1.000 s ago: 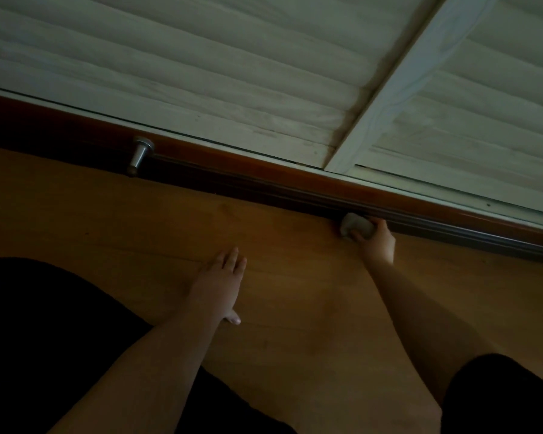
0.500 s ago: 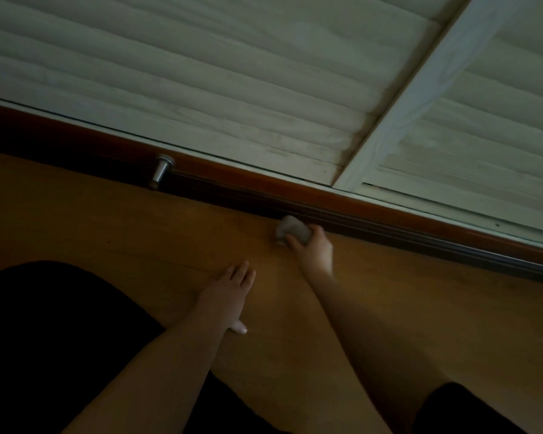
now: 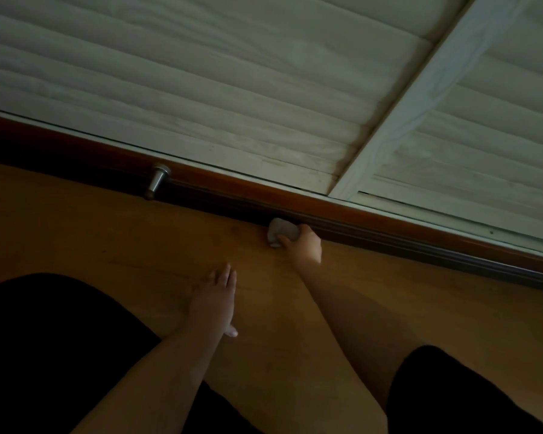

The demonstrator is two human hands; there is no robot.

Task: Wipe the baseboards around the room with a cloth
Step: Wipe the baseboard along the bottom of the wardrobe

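Shifted slightly along the baseboard (image 3: 389, 214), cloth (image 3: 281, 230) sits in right hand (image 3: 304, 245).

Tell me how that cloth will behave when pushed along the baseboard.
The cloth is bunched into a wad in the right hand, so it is probably soft and floppy. It looks light. Pressed against the baseboard, it should likely mould to the grooves rather than skid.

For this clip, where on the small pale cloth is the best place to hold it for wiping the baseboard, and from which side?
Grip the cloth at its floor-side edge, coming from the room side, as the right hand does now. It is a bunched wad lying where the floor meets the baseboard, so its wall-facing side should probably stay free to rub the wood.
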